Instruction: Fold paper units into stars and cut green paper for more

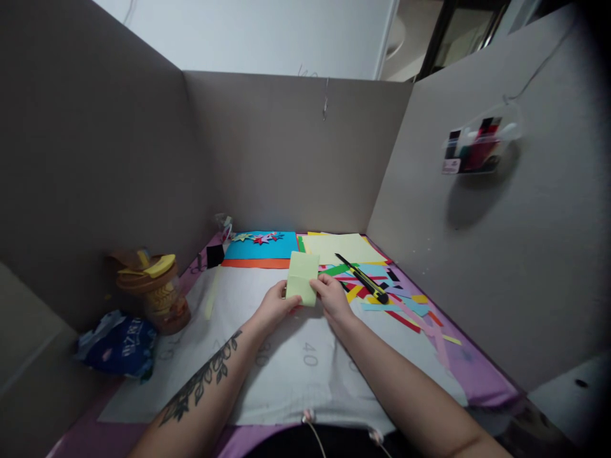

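Note:
A pale green piece of paper (302,273), with a crease across its middle, is held up between my two hands above the white sheet. My left hand (278,300) grips its lower left edge, thumb on the front. On the right edge, my right hand (333,294) pinches it between thumb and fingers. A bit of red shows just below the paper, too small to make out. To the right of my right hand, a black and yellow utility knife (365,280) lies on scattered coloured paper strips (415,306).
Blue card (260,249) with several paper stars (261,239) lies at the back left, beside pale yellow sheets (341,248). A brown lidded cup (165,296) and a blue packet (119,343) stand at the left. Grey panels (296,152) enclose three sides; a plastic pouch (480,146) hangs right.

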### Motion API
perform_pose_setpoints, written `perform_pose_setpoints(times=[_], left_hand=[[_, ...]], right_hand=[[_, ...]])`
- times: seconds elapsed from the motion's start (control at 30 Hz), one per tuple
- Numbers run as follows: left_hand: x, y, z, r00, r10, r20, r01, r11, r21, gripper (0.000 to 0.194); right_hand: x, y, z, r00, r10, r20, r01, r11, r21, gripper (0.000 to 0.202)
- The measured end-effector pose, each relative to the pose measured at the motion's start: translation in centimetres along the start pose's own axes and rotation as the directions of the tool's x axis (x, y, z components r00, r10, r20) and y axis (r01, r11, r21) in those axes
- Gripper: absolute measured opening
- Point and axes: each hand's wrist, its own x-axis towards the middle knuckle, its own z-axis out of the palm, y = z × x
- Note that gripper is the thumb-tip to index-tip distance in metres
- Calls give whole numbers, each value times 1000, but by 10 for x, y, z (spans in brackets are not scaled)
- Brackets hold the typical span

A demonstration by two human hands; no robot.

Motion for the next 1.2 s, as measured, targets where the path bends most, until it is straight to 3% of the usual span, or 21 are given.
perform_pose_setpoints(times=[0.23, 0.4, 0.5, 0.67, 0.83, 0.93, 1.07, 1.2], left_hand=[[5, -1, -4, 999, -37, -36, 34, 996, -82, 26], [5, 1, -2, 995, -49, -84, 37, 991, -132, 24], [5, 5, -2, 994, -28, -106, 8, 983, -185, 27], [3, 12, -4, 996, 5, -83, -28, 959, -282, 34], [2, 14, -6, 997, 4, -81, -29, 949, -315, 38], [2, 14, -6, 998, 16, -68, -40, 931, -363, 39], [2, 13, -7, 999, 19, -28, -30, 895, -445, 44], [2, 14, -5, 1000, 16, -8, -18, 877, -480, 47]], right_hand=[[2, 2, 1, 997, 55, 58, -57, 997, 43, 18], [1, 0, -1, 979, -188, -75, 184, 981, -63, 24], [-1, -2, -1, 969, -247, -18, 240, 955, -175, 19], [-4, -4, 2, 975, -221, 10, 220, 964, -152, 28], [-4, -5, 1, 974, -205, 96, 221, 953, -207, 16], [-4, -6, 0, 968, -215, 132, 240, 945, -221, 20], [-5, -5, 0, 974, -147, 172, 181, 962, -205, 27], [-3, -2, 1, 988, -79, 130, 107, 967, -231, 20]])
